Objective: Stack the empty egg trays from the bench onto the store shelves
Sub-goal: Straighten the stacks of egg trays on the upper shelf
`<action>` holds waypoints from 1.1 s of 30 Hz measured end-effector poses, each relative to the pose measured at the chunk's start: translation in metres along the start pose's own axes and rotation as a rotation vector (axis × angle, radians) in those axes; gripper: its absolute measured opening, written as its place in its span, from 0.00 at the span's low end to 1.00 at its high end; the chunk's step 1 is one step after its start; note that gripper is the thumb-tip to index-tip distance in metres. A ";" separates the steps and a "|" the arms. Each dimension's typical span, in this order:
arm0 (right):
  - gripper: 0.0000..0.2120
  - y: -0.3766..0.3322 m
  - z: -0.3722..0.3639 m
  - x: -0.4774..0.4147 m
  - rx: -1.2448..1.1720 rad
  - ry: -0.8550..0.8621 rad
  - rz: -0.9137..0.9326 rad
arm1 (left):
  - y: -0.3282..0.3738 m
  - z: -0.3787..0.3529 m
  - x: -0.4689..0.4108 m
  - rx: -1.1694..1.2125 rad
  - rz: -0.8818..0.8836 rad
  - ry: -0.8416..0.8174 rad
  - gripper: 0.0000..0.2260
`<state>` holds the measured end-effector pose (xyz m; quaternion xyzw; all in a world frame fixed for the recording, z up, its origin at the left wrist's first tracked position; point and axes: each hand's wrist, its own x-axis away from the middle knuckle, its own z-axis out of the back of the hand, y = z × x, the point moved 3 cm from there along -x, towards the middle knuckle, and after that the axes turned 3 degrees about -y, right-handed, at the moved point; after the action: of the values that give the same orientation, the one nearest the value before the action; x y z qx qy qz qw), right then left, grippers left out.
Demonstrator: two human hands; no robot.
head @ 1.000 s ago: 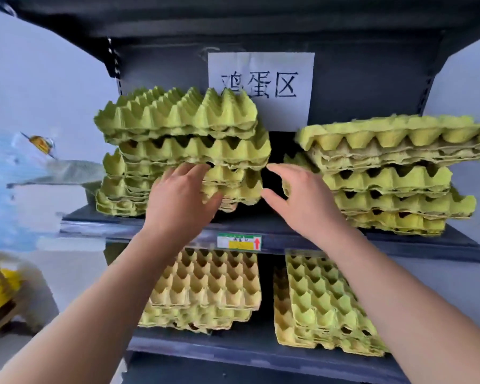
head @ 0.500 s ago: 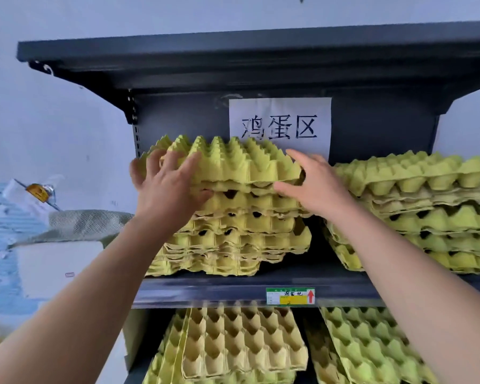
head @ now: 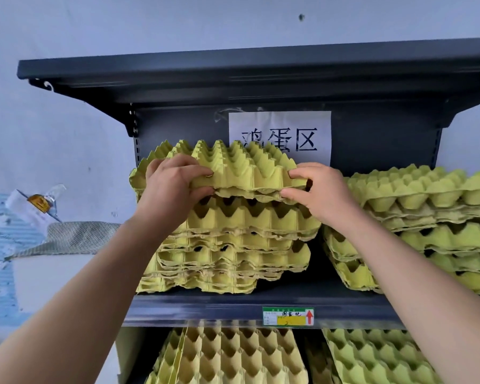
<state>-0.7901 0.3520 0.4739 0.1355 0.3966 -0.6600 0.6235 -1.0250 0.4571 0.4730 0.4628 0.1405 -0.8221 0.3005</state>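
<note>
Left hand (head: 175, 187) grips the front left edge of the top egg tray (head: 241, 167), fingers curled over its upper face and thumb beneath the rim. Right hand (head: 319, 195) pinches the front right edge of the same tray, fingertips bent on top and thumb under the lip. The tray is yellow-green moulded pulp and sits on top of the left stack (head: 233, 245). Its front edge is slightly raised, so a dark gap shows between it and the tray below. The left stack is unevenly aligned, with several trays offset from one another, and rests on the dark metal shelf (head: 194, 307). Just beside it on the same shelf stands the right stack (head: 427, 217), a greener pile; whether the two stacks touch cannot be determined. A white paper sign (head: 280, 134) with handwritten characters is fixed to the back panel, partly hidden by the held tray. A green and yellow price label (head: 288, 316) with a red arrow is mounted on the shelf front. More trays (head: 233, 356) lie on the level below. A grey woven sack (head: 75, 234) lies to the left of the unit.
</note>
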 end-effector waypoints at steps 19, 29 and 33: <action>0.25 0.024 -0.020 0.015 -0.109 -0.036 -0.045 | 0.008 -0.017 0.021 -0.242 0.014 -0.197 0.23; 0.25 0.017 0.008 0.012 -0.135 0.090 -0.052 | 0.025 -0.001 -0.001 -0.277 -0.093 0.004 0.20; 0.25 0.032 0.006 0.031 -0.098 0.048 -0.090 | 0.034 -0.019 0.014 -0.265 -0.099 -0.053 0.20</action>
<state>-0.7640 0.3286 0.4459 0.1027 0.4489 -0.6637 0.5894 -0.9964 0.4348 0.4530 0.3900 0.2623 -0.8220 0.3216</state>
